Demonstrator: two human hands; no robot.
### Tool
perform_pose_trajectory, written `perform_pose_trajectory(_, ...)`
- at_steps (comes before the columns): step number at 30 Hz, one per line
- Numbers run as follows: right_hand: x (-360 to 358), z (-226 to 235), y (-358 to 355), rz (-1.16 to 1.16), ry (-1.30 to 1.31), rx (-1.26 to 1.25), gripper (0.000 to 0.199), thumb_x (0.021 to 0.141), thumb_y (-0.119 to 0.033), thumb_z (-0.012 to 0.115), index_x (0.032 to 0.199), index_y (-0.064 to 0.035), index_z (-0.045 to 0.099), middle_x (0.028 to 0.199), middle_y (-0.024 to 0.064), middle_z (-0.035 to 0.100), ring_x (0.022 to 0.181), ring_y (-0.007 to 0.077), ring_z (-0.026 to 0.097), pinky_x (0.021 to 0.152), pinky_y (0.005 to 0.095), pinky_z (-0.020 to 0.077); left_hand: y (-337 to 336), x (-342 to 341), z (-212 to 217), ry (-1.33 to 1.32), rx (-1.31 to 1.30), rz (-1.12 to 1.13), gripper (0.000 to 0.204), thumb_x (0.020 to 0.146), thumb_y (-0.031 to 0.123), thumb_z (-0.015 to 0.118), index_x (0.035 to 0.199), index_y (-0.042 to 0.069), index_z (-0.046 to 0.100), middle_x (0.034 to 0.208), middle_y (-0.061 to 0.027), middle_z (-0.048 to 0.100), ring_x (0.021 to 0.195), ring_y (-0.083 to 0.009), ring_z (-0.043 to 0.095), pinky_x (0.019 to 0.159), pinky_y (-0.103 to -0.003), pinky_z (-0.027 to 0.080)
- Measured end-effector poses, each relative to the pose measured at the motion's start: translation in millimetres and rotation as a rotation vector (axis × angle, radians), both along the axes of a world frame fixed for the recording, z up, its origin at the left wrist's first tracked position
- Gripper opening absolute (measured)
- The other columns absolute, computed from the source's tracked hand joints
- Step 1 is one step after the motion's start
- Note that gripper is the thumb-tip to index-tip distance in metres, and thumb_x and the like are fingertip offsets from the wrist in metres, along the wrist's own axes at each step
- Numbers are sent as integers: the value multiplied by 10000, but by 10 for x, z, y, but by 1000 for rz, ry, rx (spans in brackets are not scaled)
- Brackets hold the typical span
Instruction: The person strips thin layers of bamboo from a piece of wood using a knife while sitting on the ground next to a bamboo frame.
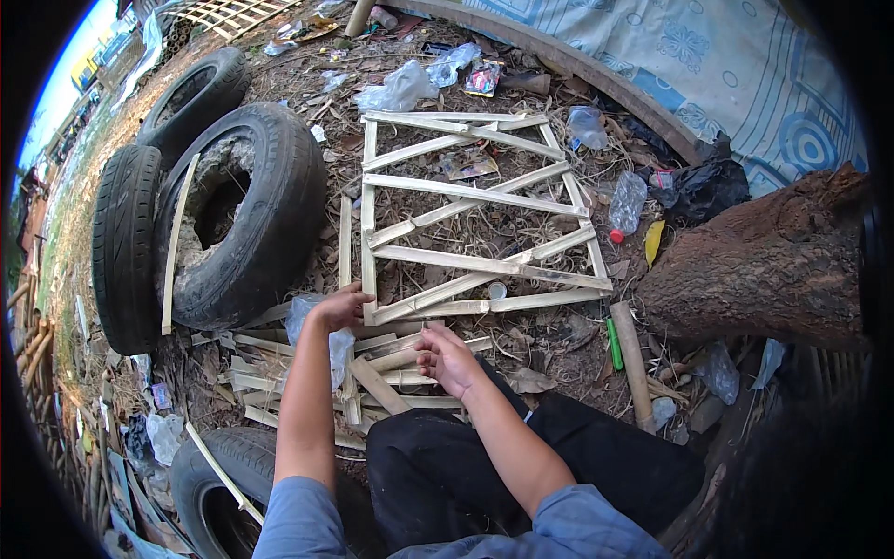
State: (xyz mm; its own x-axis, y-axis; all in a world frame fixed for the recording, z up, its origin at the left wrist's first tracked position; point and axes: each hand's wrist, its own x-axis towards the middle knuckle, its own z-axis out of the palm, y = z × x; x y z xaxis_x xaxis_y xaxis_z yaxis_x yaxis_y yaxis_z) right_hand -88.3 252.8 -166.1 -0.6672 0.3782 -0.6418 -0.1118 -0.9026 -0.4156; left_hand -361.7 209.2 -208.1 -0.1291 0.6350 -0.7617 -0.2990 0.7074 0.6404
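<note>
Soft daylight shows the wooden frame (419, 185) clearly. Far left of it, the sky (63, 61) glares and shapes bend.

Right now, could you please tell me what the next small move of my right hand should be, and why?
I'd probably bring your right hand forward to the near edge of the bamboo lattice to help steady it: your left hand is at its near-left corner, while your right is short of that edge, fingers curled. I can't tell whether it holds something small.
</note>
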Motion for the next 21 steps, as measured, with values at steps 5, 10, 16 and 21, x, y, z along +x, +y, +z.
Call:
perform_pose_trajectory(5,836,293,-171,-26,66,116,433,909,-129,616,1294,-96,419,909,65,590,697,128,594,595,280,494,-112,123,93,20,28,54,689,910,204,622,1481,78,257,1327,-136,511,1195,-278,527,984,-416,426)
perform_pose_trajectory(10,1780,673,-258,-49,-73,284,419,893,-74,615,1270,-77,434,883,58,599,698,113,595,616,262,494,-215,307,243,250,71,121,727,887,252,658,1476,80,268,1365,-186,480,1215,-289,501,978,-408,422)
perform_pose_trajectory(16,2584,899,-329,-7,-284,535,511,837,-29,651,1285,-42,405,889,81,597,727,128,597,643,254,495,-642,1019,923,478,446,155,735,876,67,653,1478,81,232,1494,-203,287,1353,-323,368,1048,-407,405)
perform_pose_trajectory(21,3077,1034,-317,30,-316,673,543,823,16,676,1287,-44,401,919,62,591,739,76,571,686,211,479,-1180,1949,1364,866,465,-64,736,823,145,709,1441,84,313,1505,-236,260,1412,-369,259,1140,-442,240)
